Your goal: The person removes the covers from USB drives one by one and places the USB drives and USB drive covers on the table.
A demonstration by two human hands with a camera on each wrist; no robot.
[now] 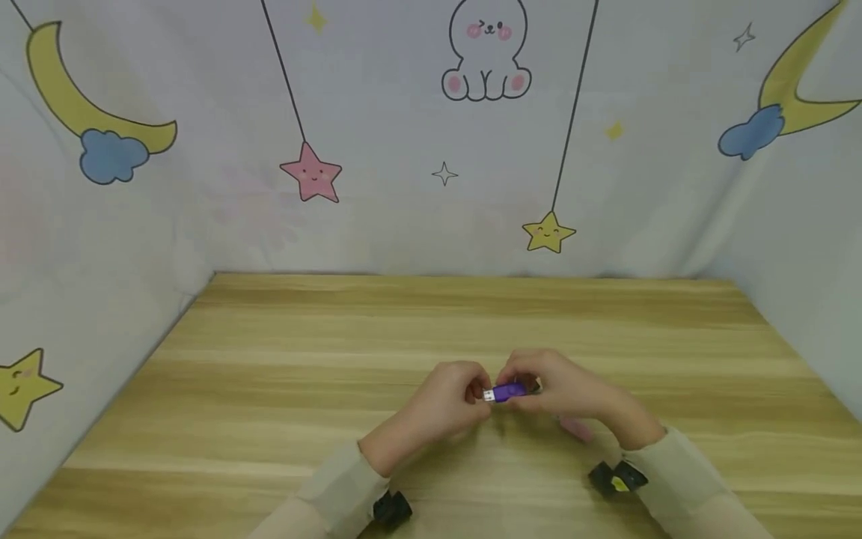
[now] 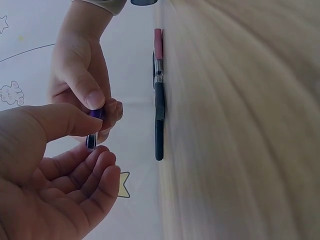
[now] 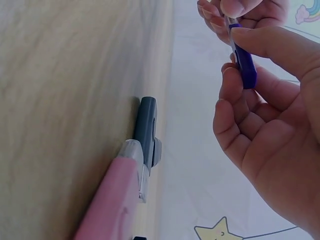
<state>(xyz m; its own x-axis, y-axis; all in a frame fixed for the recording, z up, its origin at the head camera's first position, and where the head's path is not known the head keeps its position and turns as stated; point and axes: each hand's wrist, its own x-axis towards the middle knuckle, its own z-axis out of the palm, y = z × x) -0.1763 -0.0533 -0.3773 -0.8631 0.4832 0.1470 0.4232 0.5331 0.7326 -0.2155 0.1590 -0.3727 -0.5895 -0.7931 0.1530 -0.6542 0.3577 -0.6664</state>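
Note:
A purple USB flash drive [image 1: 509,391] with a bare metal plug is held between the two hands, above the table. My right hand [image 1: 566,383] pinches its purple body, thumb laid along it in the right wrist view. My left hand [image 1: 444,397] has its thumb and fingers about the plug end, which shows silver in the head view. In the left wrist view the left thumb [image 2: 75,120] overlaps the flash drive, and the other left fingers curl loosely below. Part of the purple body is hidden by the right fingers.
On the wooden table [image 1: 303,337], a slim pink stick-like thing with a clear end [image 3: 112,197] lies beside a dark grey one [image 3: 146,120]. The head view shows the pink one partly behind the right wrist. A patterned white cloth [image 1: 377,224] stands behind.

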